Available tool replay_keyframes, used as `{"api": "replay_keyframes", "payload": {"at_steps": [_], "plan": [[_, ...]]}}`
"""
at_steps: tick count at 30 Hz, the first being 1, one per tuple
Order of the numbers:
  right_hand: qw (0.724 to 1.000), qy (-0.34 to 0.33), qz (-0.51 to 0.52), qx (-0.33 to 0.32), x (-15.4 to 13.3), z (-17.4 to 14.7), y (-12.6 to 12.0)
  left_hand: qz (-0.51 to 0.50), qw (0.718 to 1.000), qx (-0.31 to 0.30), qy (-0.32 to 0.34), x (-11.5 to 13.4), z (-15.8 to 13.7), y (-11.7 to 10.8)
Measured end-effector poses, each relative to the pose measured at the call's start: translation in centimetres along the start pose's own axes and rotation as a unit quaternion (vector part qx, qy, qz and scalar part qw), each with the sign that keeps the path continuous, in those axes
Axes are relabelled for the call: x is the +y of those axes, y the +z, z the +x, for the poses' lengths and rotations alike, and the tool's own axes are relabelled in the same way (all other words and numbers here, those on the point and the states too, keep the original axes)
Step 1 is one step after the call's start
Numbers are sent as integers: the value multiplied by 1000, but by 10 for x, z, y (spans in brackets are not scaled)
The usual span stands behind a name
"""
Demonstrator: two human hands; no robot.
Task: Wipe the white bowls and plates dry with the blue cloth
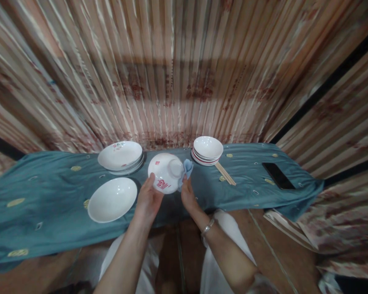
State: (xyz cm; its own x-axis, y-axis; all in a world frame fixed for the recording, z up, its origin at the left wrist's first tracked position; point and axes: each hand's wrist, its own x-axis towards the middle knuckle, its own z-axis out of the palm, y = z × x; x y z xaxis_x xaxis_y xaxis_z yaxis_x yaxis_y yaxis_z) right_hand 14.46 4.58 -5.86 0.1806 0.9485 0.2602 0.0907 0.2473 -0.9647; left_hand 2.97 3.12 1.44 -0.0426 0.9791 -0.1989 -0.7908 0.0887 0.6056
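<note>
A white bowl (pixel 159 167) with red markings is tilted over, its underside and foot ring facing me, above the near middle of the table. My left hand (pixel 149 195) grips its left rim, thumb on the outside. On the other side, my right hand (pixel 188 194) is closed on a light blue cloth (pixel 187 167) pressed against the bowl's right edge. The bowl's inside is hidden from view.
A teal cloth (pixel 58 183) covers the table. At left stand stacked plates (pixel 120 157) and a large white bowl (pixel 113 200). Stacked small bowls (pixel 207 148), wooden chopsticks (pixel 226 174) and a black phone (pixel 277 175) lie to the right. Pleated curtains (pixel 178 73) hang behind.
</note>
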Motion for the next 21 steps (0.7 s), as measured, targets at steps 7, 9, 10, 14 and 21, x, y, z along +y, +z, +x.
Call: {"api": "replay_keyframes", "payload": {"at_steps": [7, 9, 10, 14, 21], "plan": [[995, -48, -87, -29, -13, -12, 2, 9, 1000, -11, 7, 2, -2, 1], [992, -63, -103, -38, -14, -12, 1, 23, 999, -21, 20, 1, -4, 3], [991, -72, -110, -40, -14, -12, 0, 32, 999, -24, 29, 0, -5, 4], [985, -107, -132, -34, -19, -10, -1, 77, 994, -14, 71, -4, -8, 8], [987, -103, -125, -14, -28, -8, 1, 181, 975, -14, 127, -14, -7, 4]]}}
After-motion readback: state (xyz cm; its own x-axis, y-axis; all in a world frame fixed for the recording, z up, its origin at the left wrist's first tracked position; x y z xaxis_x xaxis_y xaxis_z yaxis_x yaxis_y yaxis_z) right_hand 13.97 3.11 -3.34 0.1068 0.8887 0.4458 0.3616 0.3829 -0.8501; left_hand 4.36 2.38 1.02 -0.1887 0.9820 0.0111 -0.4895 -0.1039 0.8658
